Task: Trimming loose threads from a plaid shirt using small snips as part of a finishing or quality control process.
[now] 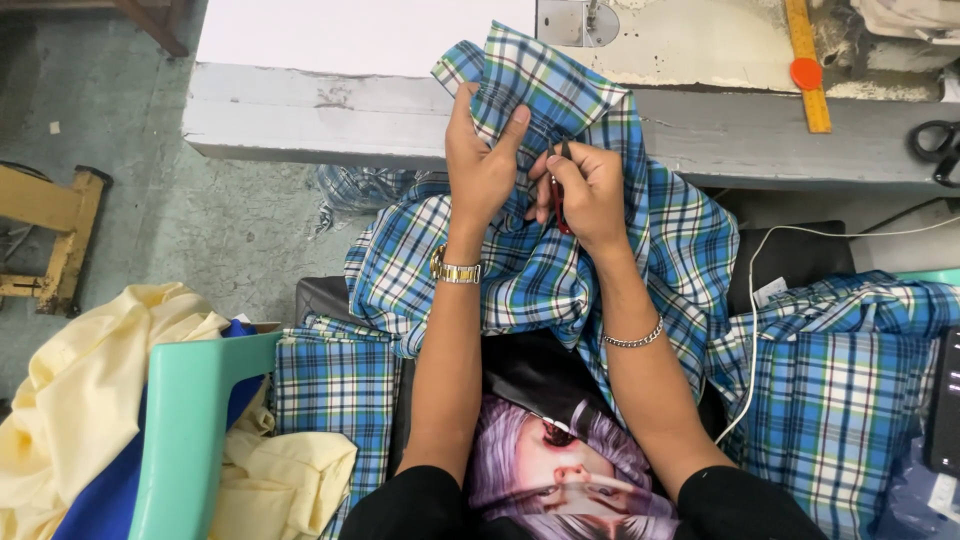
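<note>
A blue, green and white plaid garment point(560, 250) lies across my lap and reaches up to the worn white table point(400, 120). My left hand point(482, 160), with a gold watch on its wrist, pinches a fold of the plaid cloth near the table edge. My right hand point(588, 185), with a chain bracelet on its wrist, grips a small red thread snipper point(558, 195) held against the same fold. Both hands are close together, almost touching.
More plaid pieces lie at the right point(850, 380) and at the lower left point(335, 390). A teal plastic chair point(190, 420) holds yellow cloth point(80, 390). A yellow ruler point(808, 65), black scissors point(935, 145), a white cable point(760, 300) and a wooden stool point(55, 240) are around.
</note>
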